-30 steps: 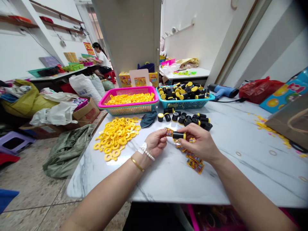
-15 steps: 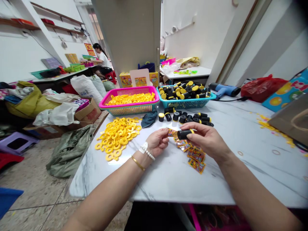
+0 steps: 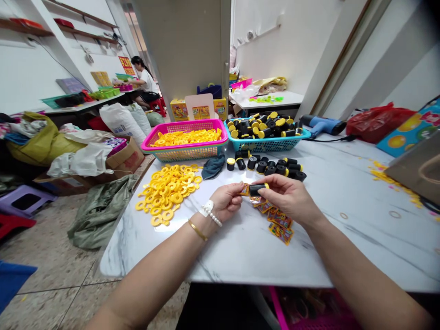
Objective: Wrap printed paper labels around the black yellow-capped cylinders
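My left hand (image 3: pixel 227 201) pinches the edge of a small colourful printed sticker (image 3: pixel 244 189). In my right hand (image 3: pixel 287 197) lies a black cylinder with a yellow cap (image 3: pixel 257 189), gripped between thumb and fingers. The cylinder's left end meets or overlaps the sticker; whether they are stuck together I cannot tell. Below my right hand more printed stickers (image 3: pixel 281 233) lie fanned out on the white marbled table (image 3: pixel 240 256). Beyond both hands stand and lie several loose black cylinders (image 3: pixel 253 162). A heap of yellow rings (image 3: pixel 168 192) is left of my left hand.
A pink basket (image 3: pixel 185 126) holds yellow pieces. Beside it, a teal basket (image 3: pixel 268 145) holds capped black cylinders. A dark cloth (image 3: pixel 213 168) lies in front. At right are a blue heat gun (image 3: pixel 325 125), a red bag (image 3: pixel 378 121) and a paper bag (image 3: pixel 417 165). A person sits far left.
The black cylinder in my right hand has moved slightly left, closer over the sticker. My left hand has barely moved and still holds the sticker. The view has shifted slightly.
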The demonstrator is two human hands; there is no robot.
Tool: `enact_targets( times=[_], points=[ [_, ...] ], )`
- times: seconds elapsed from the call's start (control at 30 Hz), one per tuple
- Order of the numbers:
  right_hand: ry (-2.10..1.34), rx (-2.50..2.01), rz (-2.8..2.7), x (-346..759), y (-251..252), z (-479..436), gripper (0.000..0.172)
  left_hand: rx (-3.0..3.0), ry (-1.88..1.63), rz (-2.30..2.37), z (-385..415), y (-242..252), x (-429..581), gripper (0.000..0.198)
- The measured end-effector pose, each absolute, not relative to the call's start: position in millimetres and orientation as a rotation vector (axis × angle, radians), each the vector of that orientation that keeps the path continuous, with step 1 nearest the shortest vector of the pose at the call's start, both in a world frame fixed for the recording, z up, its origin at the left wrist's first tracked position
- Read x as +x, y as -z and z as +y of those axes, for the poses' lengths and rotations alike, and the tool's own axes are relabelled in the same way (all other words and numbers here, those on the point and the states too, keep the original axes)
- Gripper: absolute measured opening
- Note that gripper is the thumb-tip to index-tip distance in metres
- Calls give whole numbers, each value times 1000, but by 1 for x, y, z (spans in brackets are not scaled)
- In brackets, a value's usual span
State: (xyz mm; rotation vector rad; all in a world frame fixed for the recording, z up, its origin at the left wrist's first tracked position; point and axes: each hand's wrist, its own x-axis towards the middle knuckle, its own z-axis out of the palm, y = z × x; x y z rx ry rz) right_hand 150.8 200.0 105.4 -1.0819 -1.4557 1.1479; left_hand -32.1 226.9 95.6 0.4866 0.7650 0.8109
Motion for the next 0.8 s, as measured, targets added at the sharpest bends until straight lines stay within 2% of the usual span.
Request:
enact_targets(
  times=[0.13, 0.33, 0.47, 0.53, 0.7, 0.8],
  points=[
    [-982, -1124, -1597, 150, -97, 199, 27, 424, -813, 749, 229, -96, -34, 17],
    [-472, -1238, -1884, 152, -100, 195, 18, 427, -834, 779, 230, -96, -33, 20],
    [-246, -1191, -1872, 148, -102, 193, 17, 549, -896, 800, 229, -95, -32, 9],
    [-275, -1201, -1784, 146, -101, 192, 18, 638, -929, 821, 228, -94, -33, 7],
    [-848, -1198, -1346, 143, -100, 198, 27, 804, -917, 839, 229, -89, -35, 26],
    [-980, -1178, -1274, 143, -97, 201, 33, 828, -932, 795, 231, -86, -35, 31]
  ],
)
